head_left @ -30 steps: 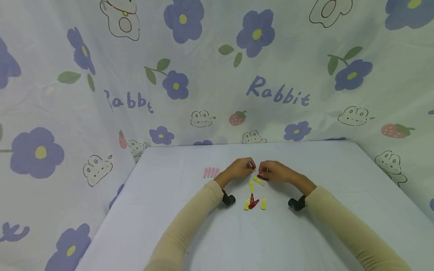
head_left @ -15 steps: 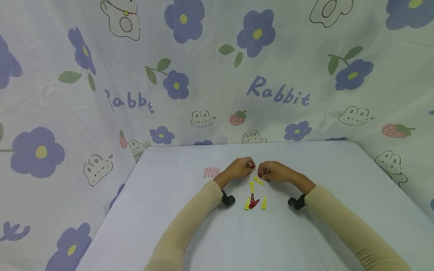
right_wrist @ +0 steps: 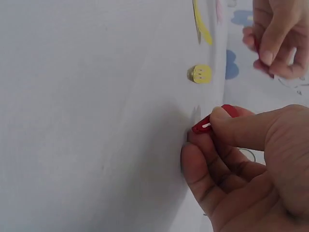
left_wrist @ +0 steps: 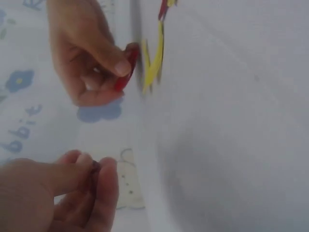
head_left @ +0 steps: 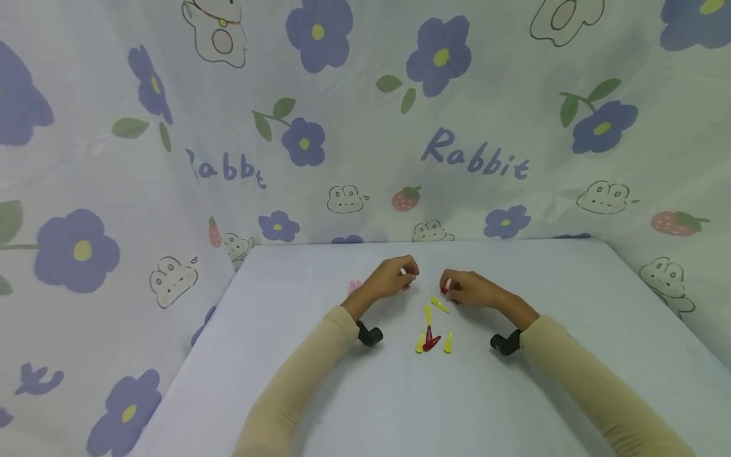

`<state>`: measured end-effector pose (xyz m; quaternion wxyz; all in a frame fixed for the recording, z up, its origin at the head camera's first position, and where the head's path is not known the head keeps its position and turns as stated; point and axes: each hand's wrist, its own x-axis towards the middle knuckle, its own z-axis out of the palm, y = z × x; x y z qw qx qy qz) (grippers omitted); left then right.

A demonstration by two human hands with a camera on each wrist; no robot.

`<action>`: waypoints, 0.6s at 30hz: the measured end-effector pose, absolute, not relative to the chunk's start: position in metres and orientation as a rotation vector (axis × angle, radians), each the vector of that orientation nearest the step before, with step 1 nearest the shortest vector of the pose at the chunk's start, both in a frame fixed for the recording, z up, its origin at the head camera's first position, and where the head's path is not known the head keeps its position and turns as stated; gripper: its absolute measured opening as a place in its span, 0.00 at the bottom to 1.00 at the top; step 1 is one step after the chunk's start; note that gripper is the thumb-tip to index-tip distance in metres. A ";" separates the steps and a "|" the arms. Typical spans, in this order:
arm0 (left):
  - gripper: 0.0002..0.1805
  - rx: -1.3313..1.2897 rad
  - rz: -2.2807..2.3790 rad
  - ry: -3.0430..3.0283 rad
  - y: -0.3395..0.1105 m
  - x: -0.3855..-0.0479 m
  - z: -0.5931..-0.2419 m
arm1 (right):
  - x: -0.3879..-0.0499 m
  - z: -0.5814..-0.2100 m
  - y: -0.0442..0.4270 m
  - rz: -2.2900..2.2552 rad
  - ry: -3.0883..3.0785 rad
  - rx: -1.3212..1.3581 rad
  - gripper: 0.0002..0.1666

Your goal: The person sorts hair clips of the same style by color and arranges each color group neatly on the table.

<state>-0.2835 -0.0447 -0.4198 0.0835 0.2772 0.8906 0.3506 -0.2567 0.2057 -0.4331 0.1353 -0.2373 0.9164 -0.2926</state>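
In the head view my left hand (head_left: 394,277) is raised over the back of the table. Its thumb and fingers pinch a red hair clip (right_wrist: 263,65), mostly hidden by the fingers. My right hand (head_left: 469,289), a little to the right, pinches another red hair clip (right_wrist: 227,112) between thumb and index finger. A slanted yellow hair clip (head_left: 440,304) lies just in front of the right hand. Closer to me, an upright yellow clip (head_left: 428,314) meets a red clip (head_left: 429,333), beside a tilted red clip (head_left: 433,343) and two more yellow clips, left and right.
Pink hair clips (head_left: 355,287) lie at the back left, partly covered by the left forearm. The white table (head_left: 365,406) ends at a patterned curtain (head_left: 365,127) behind and at both sides.
My left hand has moved left and slightly back with its red clip, widening the gap between the hands. The right hand's red clip has turned up in its fingers. The view has shifted slightly.
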 end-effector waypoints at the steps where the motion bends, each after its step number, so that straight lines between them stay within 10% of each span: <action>1: 0.09 0.819 1.054 2.673 -0.050 -0.282 -0.418 | -0.256 -0.432 0.206 -0.850 2.660 -0.691 0.09; 18: 0.17 0.578 1.329 2.818 -0.150 -0.249 -0.404 | -0.242 -0.419 0.199 -1.177 2.703 -0.690 0.12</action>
